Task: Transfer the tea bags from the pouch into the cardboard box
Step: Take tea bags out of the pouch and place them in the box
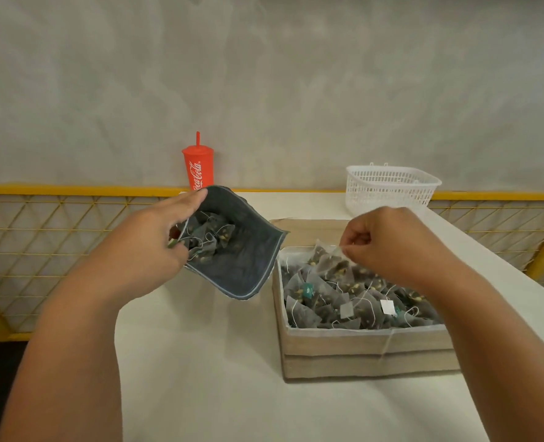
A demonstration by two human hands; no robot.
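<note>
Tea bags [353,295] fill the cardboard box [366,355] on the white surface [200,378]; more sit inside the open pouch [235,250], gripped at its rim by the left hand [155,237]. Over the box, the right hand [388,240] pinches what seems one bag's corner.

red cup with straw [198,169] | white mesh basket [388,189] | white table [200,378] | yellow railing [72,190]

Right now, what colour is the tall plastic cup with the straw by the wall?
Red, with white lettering: the tall plastic cup shows in the head view.
</note>
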